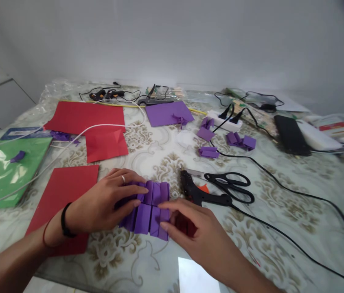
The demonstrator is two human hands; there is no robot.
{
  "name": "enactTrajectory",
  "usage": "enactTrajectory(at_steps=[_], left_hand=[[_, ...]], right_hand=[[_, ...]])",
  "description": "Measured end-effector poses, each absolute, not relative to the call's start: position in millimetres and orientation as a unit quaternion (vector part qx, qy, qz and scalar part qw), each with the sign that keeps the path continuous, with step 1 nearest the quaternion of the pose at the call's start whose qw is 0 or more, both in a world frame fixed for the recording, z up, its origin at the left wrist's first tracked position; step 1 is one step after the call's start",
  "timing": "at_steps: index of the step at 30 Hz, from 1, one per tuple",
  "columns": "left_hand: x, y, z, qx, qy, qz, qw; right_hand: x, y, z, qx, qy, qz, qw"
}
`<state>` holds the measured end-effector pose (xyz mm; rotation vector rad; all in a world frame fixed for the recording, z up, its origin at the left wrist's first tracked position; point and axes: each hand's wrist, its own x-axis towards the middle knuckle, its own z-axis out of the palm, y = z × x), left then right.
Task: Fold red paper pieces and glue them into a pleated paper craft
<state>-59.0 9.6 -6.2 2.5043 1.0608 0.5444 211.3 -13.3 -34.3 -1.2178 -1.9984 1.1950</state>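
Note:
A purple folded-paper piece (143, 217), made of several folded strips set side by side, lies on the patterned table cover in front of me. My left hand (107, 199), with a ring and a black wristband, rests over its left part, thumb and fingers pressing on it and hiding that side. At the opposite edge, the thumb and forefinger of my right hand (193, 232) grip the paper piece. Just beyond my right hand lie a black hot glue gun (200, 193) and black-handled scissors (231, 185). Under my left wrist is a red paper sheet (68, 195).
Small purple folded pieces (208, 152) sit near a white power strip (225, 121). A black cord (284, 234) runs across the right side. Further back are a purple sheet (165, 114) and red paper (92, 116). A green paper pack (13, 171) lies left, crossed by a white cable (74, 140).

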Motion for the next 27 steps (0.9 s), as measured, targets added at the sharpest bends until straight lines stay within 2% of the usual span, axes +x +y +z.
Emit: enactTrajectory(at_steps=[8,16,27], left_hand=[[-66.0,10.5,4.5,0.89,0.367,0.167,0.212],[-67.7,13.8,2.4,0.889,0.348,0.193,0.227],[-64.6,14.5,3.3,0.829,0.462,0.205,0.24]], right_hand=[[214.5,-13.5,-30.9,-0.46,-0.725,0.465,0.218],[221.2,-13.3,-22.8,-0.425,-0.741,0.484,0.191],[229.2,-10.9,-18.7,-0.315,-0.804,0.463,0.2]])
